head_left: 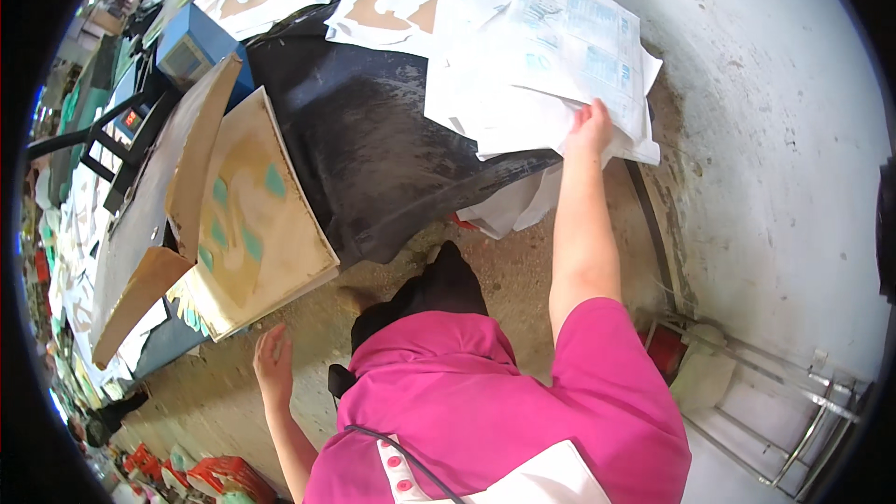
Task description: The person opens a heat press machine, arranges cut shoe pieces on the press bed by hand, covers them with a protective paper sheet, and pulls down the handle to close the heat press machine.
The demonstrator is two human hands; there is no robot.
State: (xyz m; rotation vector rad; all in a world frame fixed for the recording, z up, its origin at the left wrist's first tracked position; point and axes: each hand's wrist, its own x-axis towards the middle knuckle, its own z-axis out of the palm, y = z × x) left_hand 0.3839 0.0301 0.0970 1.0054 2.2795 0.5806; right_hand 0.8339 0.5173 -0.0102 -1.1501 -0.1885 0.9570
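My right hand [590, 128] reaches forward to a stack of white paper sheets [509, 117] on the far right of the dark-covered table. Its fingers are closed on the near edge of a printed, bluish-white sheet [569, 37] on top. My left hand [273, 364] hangs low in front of the press, holding nothing, its fingers loosely bent. The press stands at left with its brown-edged lid [177, 187] tilted up. On its pale lower plate [280, 266] lie small green pieces [252, 245] within yellowish stained outlines.
White sheets with brown cut-out shapes [387, 0] cover the table's far end. A blue box [201, 51] adjoins the press. A white wall [775, 131] bounds the right side, with a metal rack [793, 411] below. Red bags [229, 476] lie on the floor at lower left.
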